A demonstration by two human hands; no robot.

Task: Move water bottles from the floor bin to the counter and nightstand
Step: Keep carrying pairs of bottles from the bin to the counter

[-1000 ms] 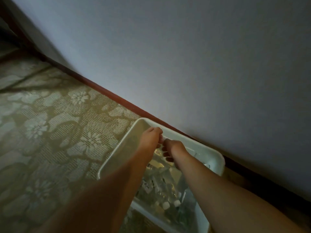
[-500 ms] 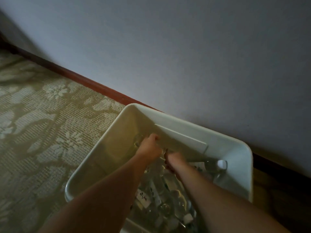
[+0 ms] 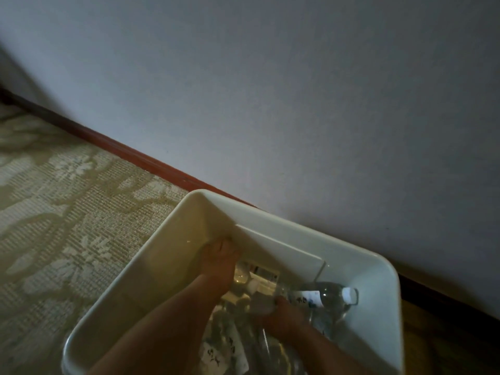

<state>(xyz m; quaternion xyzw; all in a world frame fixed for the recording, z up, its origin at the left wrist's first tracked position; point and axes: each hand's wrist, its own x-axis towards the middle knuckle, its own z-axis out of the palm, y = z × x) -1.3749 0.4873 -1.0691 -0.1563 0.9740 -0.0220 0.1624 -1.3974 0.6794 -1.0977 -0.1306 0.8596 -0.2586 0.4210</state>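
A white plastic bin [image 3: 270, 221] sits on the carpet against the wall and holds several clear water bottles [image 3: 230, 347] lying in a pile. My right hand [image 3: 284, 318] grips one water bottle [image 3: 328, 296] by its body, its white cap pointing toward the bin's right wall. My left hand [image 3: 220, 263] reaches down into the far left part of the bin among the bottles. Its fingers are hidden below the back of the hand.
A patterned beige carpet [image 3: 67, 212] spreads to the left. A dark red baseboard [image 3: 135, 155] runs along a plain grey wall [image 3: 297, 104] just behind the bin. The light is dim.
The view has dropped closer to the bin. My right hand has moved right and taken hold of a bottle. My left hand has sunk deeper into the bin's far corner.
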